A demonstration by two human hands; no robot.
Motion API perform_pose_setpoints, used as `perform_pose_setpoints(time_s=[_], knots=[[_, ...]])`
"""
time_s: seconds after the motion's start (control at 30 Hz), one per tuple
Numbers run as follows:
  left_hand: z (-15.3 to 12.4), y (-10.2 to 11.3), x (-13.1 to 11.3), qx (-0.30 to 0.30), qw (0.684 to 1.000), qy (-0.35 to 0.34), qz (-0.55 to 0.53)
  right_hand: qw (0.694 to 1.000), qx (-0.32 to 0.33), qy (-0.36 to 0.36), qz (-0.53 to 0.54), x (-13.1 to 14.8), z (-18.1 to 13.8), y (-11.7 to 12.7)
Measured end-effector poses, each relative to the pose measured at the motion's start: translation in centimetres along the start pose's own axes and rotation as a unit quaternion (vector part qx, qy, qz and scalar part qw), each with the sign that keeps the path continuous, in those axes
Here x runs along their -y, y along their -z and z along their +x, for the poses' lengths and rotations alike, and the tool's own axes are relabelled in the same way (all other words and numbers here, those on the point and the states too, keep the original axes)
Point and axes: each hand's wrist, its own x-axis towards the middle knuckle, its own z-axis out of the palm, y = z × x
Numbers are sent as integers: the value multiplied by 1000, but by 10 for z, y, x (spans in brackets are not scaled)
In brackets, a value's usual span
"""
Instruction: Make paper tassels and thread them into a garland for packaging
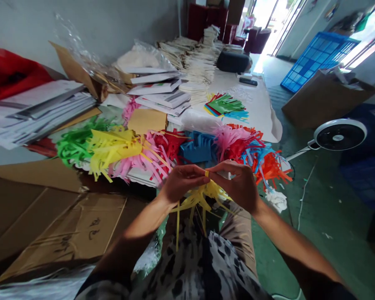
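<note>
Between my hands hangs a yellow paper tassel point(203, 198), its cut strips spreading downward over my lap. My left hand point(186, 181) pinches its narrow top from the left. From the other side, the fingertips of my right hand point(237, 183) close on the same top, nearly meeting those of the left. Just beyond my hands, fringed paper lies along the table edge: a green bunch point(78, 143), a yellow bunch point(115, 148), a pink bunch point(156, 152), a blue bunch point(200, 148) and an orange bunch point(271, 164).
Flat fringed sheets point(226, 105) lie farther back on the table, near stacked paper bundles point(200, 62) and white packets point(162, 89). Cardboard point(65, 221) is at lower left. A fan point(340, 135), a brown carton point(325, 98) and a blue crate point(315, 60) stand right.
</note>
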Motion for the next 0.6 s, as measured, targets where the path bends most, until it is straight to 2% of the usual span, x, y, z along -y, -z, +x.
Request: perform_pose_setpoints(time_s=[0.13, 0.23, 0.3, 0.4, 0.5, 0.57, 0.6], knots=[[10, 5, -4, -30, 997, -68, -4, 997, 51, -18, 55, -5, 16, 1], [19, 7, 0, -65, 988, -137, -28, 996, 81, -7, 25, -15, 15, -15], [23, 11, 0, -87, 983, -156, -47, 991, 131, 1, -29, -25, 8, -31], [23, 22, -10, -108, 973, -167, -115, 965, 251, 12, -80, -44, 1, -42], [14, 36, -25, -84, 964, -167, -191, 925, 362, 49, -107, -59, 17, -28], [7, 42, -31, -76, 965, -166, -187, 915, 384, 84, -86, -64, 47, -14], [4, 43, -30, -80, 968, -165, -169, 922, 369, 89, -71, -66, 66, -10]])
